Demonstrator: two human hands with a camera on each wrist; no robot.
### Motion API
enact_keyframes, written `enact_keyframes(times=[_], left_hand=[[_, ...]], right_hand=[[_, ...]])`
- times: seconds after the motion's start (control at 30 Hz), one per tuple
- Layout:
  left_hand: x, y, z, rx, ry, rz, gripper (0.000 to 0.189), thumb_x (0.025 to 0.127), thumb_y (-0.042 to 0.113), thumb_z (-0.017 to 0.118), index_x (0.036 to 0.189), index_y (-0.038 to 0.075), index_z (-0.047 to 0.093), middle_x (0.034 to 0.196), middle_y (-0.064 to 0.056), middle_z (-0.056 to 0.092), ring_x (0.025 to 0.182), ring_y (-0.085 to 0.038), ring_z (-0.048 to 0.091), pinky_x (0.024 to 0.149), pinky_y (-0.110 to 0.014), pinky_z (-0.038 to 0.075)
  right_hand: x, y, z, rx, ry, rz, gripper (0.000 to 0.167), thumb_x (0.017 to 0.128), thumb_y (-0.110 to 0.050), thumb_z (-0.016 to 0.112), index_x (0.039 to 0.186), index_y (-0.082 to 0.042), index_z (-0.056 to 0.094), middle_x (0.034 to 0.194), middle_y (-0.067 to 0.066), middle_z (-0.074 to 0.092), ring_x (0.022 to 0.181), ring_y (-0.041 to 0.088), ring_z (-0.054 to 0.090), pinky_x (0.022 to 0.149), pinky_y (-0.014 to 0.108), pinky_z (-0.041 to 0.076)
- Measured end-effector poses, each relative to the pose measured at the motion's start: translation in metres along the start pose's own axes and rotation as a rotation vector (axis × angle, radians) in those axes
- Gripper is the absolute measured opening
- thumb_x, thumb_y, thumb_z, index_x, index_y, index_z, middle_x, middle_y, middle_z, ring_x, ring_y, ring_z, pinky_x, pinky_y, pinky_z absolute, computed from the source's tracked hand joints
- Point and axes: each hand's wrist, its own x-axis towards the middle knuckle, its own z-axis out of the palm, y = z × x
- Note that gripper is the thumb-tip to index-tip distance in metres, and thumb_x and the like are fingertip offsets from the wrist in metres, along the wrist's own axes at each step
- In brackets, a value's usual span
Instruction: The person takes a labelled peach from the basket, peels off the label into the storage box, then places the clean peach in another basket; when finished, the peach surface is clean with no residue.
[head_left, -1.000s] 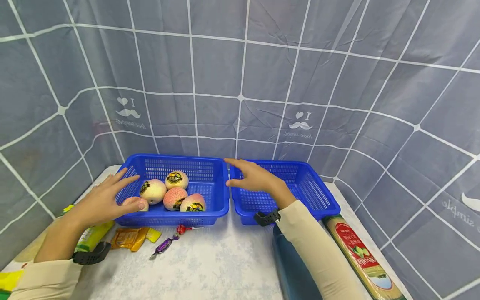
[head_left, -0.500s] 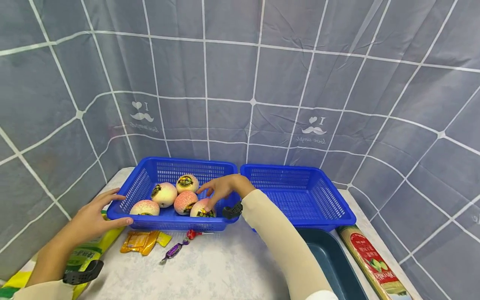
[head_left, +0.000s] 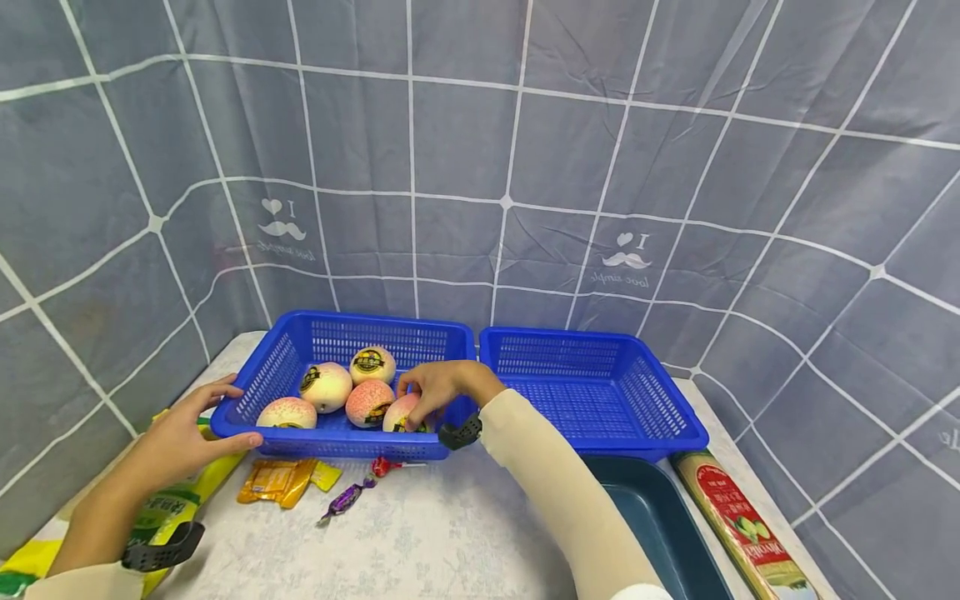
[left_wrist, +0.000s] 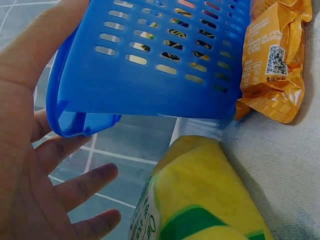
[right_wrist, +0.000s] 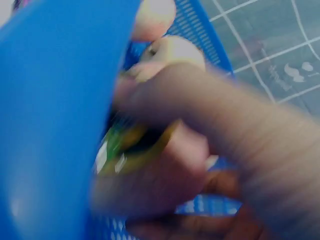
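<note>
My right hand (head_left: 438,386) reaches into the left blue plastic basket (head_left: 360,446), thumb and fingers curled around a pink-and-cream peach (head_left: 397,410) at its front right corner. The right wrist view is blurred but shows this peach (right_wrist: 187,160), with a dark and yellow label, between thumb and fingers. Several other labelled peaches (head_left: 327,387) lie in the same basket. My left hand (head_left: 176,437) touches that basket's front left corner, thumb on the front rim, fingers at the left rim. Its fingers (left_wrist: 87,185) are splayed and fairly straight in the left wrist view.
A second blue basket (head_left: 577,408) stands to the right. Before it is a dark teal tray (head_left: 660,533), partly under my right sleeve, beside a long red-labelled package (head_left: 742,517). Orange packets (head_left: 277,482), a purple-wrapped candy (head_left: 345,498), a red lollipop (head_left: 382,467) and a yellow-green bag (left_wrist: 205,185) lie in front.
My right hand has moved left from over the gap between the baskets down into the left one and grasped a peach. My left hand has lowered onto the left basket's corner.
</note>
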Motion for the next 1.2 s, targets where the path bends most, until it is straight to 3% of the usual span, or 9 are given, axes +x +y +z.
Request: enact_keyframes(times=[0.2, 0.4, 0.53, 0.67, 0.8, 0.97, 1.1, 1.2], left_hand=[[0.003, 0.001, 0.01, -0.016, -0.013, 0.019, 0.072, 0.086, 0.035, 0.083, 0.132, -0.008, 0.047, 0.154, -0.034, 0.03, 0.123, -0.064, 0.04, 0.087, -0.071, 0.046], [0.008, 0.004, 0.014, -0.025, -0.023, 0.023, 0.075, 0.087, 0.036, 0.081, 0.136, -0.008, 0.045, 0.156, -0.034, 0.028, 0.124, -0.062, 0.04, 0.087, -0.074, 0.044], [0.006, 0.001, 0.016, -0.022, -0.022, 0.013, 0.075, 0.088, 0.035, 0.08, 0.137, -0.008, 0.044, 0.156, -0.034, 0.026, 0.122, -0.064, 0.04, 0.087, -0.075, 0.042], [0.0, -0.005, 0.017, -0.03, -0.041, -0.004, 0.075, 0.09, 0.034, 0.078, 0.138, -0.01, 0.042, 0.157, -0.035, 0.023, 0.121, -0.066, 0.039, 0.085, -0.076, 0.043], [-0.002, -0.01, 0.015, -0.041, -0.041, -0.004, 0.076, 0.092, 0.033, 0.077, 0.14, -0.011, 0.038, 0.159, -0.035, 0.018, 0.121, -0.068, 0.037, 0.084, -0.077, 0.042], [0.003, -0.012, 0.014, -0.034, -0.018, 0.001, 0.077, 0.092, 0.033, 0.076, 0.141, -0.011, 0.036, 0.161, -0.034, 0.012, 0.119, -0.07, 0.036, 0.083, -0.078, 0.04], [0.002, -0.013, 0.014, -0.033, -0.021, -0.008, 0.078, 0.093, 0.034, 0.075, 0.143, -0.009, 0.034, 0.163, -0.031, 0.009, 0.12, -0.07, 0.036, 0.083, -0.078, 0.041], [0.0, -0.012, 0.013, -0.046, -0.02, -0.01, 0.078, 0.093, 0.033, 0.075, 0.144, -0.008, 0.032, 0.164, -0.028, 0.008, 0.122, -0.07, 0.033, 0.083, -0.081, 0.037]], right_hand=[[-0.038, -0.005, -0.018, -0.091, 0.13, -0.08, 0.044, 0.081, -0.019, 0.082, 0.118, -0.012, 0.06, 0.104, 0.006, 0.063, 0.079, 0.016, 0.066, 0.073, 0.033, 0.059], [-0.103, -0.007, -0.03, -0.202, 0.212, -0.186, 0.044, 0.083, -0.023, 0.081, 0.12, -0.014, 0.06, 0.108, 0.002, 0.063, 0.094, 0.018, 0.062, 0.078, 0.029, 0.057], [-0.145, -0.001, -0.013, -0.206, 0.248, -0.248, 0.043, 0.085, -0.025, 0.081, 0.122, -0.014, 0.061, 0.108, -0.002, 0.063, 0.098, 0.015, 0.06, 0.084, 0.03, 0.055], [-0.17, 0.012, 0.021, -0.166, 0.24, -0.266, 0.045, 0.085, -0.025, 0.082, 0.123, -0.014, 0.062, 0.107, -0.006, 0.063, 0.093, 0.009, 0.062, 0.083, 0.029, 0.056], [-0.176, 0.025, 0.055, -0.136, 0.158, -0.241, 0.045, 0.083, -0.025, 0.083, 0.122, -0.014, 0.063, 0.104, -0.011, 0.063, 0.088, 0.004, 0.062, 0.078, 0.024, 0.056], [-0.163, 0.037, 0.088, -0.15, 0.07, -0.177, 0.041, 0.082, -0.026, 0.083, 0.116, -0.017, 0.062, 0.1, -0.012, 0.061, 0.084, 0.001, 0.06, 0.073, 0.019, 0.054], [-0.152, 0.042, 0.101, -0.147, 0.089, -0.096, 0.045, 0.082, -0.029, 0.083, 0.116, -0.018, 0.057, 0.1, -0.011, 0.062, 0.085, 0.003, 0.061, 0.074, 0.019, 0.052], [-0.15, 0.04, 0.105, -0.123, 0.154, -0.05, 0.05, 0.084, -0.033, 0.082, 0.12, -0.016, 0.053, 0.103, -0.007, 0.066, 0.084, 0.003, 0.062, 0.074, 0.02, 0.051]])
